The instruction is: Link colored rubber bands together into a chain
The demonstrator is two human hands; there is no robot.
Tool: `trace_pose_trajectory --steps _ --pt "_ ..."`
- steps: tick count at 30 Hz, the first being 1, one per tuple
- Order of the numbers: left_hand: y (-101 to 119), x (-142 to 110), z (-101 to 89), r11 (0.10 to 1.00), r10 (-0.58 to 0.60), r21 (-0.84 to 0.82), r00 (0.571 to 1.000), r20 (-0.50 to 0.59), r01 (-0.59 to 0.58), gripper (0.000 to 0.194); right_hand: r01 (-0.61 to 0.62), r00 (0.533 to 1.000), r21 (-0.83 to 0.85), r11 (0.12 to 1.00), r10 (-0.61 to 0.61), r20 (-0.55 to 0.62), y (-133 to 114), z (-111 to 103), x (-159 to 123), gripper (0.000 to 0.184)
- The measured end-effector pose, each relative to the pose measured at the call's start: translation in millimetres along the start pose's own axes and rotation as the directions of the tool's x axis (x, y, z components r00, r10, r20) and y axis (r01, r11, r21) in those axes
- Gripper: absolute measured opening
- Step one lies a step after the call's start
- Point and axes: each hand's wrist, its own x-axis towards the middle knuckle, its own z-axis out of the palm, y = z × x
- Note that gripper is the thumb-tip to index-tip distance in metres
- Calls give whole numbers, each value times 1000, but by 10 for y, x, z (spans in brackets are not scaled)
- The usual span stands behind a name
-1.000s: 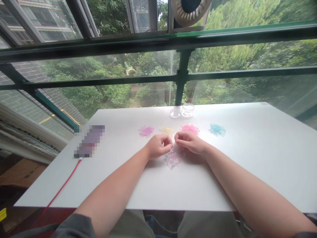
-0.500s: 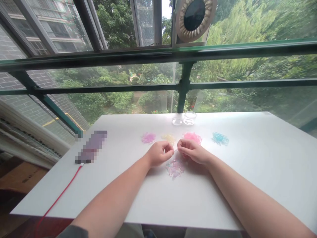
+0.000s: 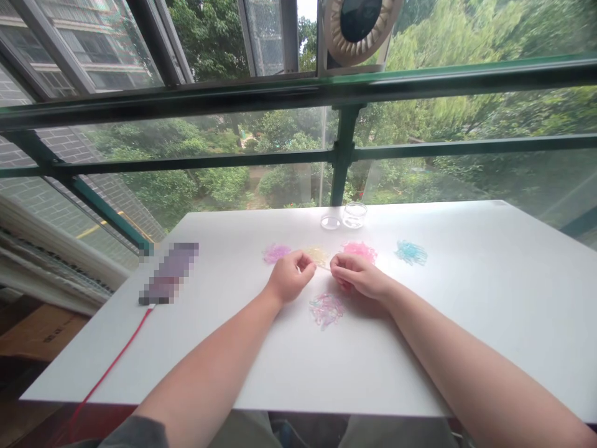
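My left hand (image 3: 289,277) and my right hand (image 3: 357,275) hover close together over a white table (image 3: 466,298), both with fingers pinched. A thin pale band stretches between the two pinches, near a yellow pile of small rubber bands (image 3: 318,254). A mixed pile of small bands (image 3: 326,308) lies just below my hands. Further back lie a purple pile (image 3: 276,252), a pink pile (image 3: 359,250) and a blue pile (image 3: 410,252).
A small clear lid (image 3: 331,222) and a clear jar (image 3: 354,214) stand at the table's far edge. A blurred dark flat object (image 3: 170,280) with a red cable (image 3: 107,371) lies at the left. Glass and a green railing (image 3: 298,152) close off the far side.
My left hand has shifted a little left and away from the mixed pile, toward the yellow pile. The pinched band now stretches between both hands.
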Motion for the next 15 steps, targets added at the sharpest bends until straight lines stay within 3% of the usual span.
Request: trace_pose_trajectory --steps 6,12,15 --pt "-10 8 -10 999 -6 43 1000 1 6 19 -4 1000 6 1000 4 27 10 -9 -4 27" --pt "-35 39 -47 995 -48 78 988 -147 60 19 9 998 -15 1000 -8 56 17 -16 7 27" --pt "22 -8 -25 999 27 19 999 30 -27 17 19 1000 -22 1000 -18 24 21 -1 5 26"
